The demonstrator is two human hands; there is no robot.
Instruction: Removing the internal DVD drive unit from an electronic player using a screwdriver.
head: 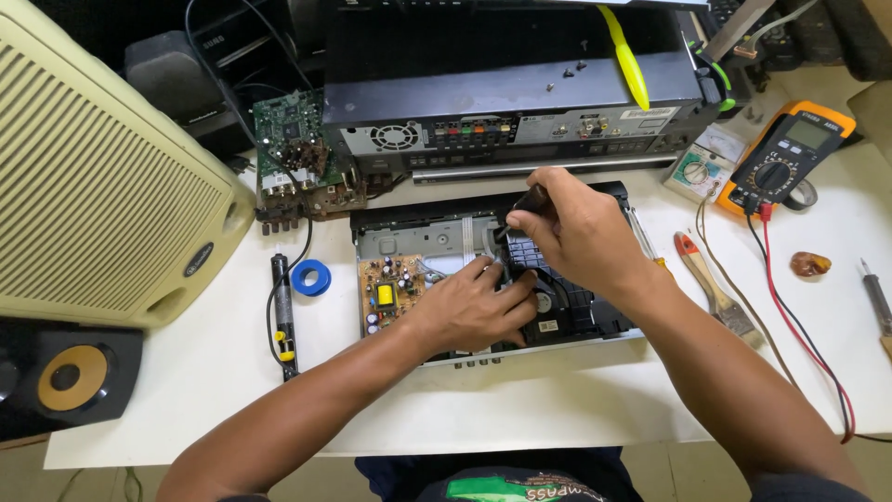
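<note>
- Left hand: fingers spread, pressed flat on opened disc player at table centre.
- Right hand: pinching dark screwdriver handle above player's black drive, right of brown circuit board.

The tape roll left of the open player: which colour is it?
Blue tape roll; head view shows it.

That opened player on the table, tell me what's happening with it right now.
A person is working inside the opened disc player, whose cover is off. The right hand holds a dark-handled tool pointed down into the case, while the left hand rests on the parts beside the black disc drive. An orange circuit board shows at the case's left. A paintbrush, a multimeter and blue tape lie around it.
</note>
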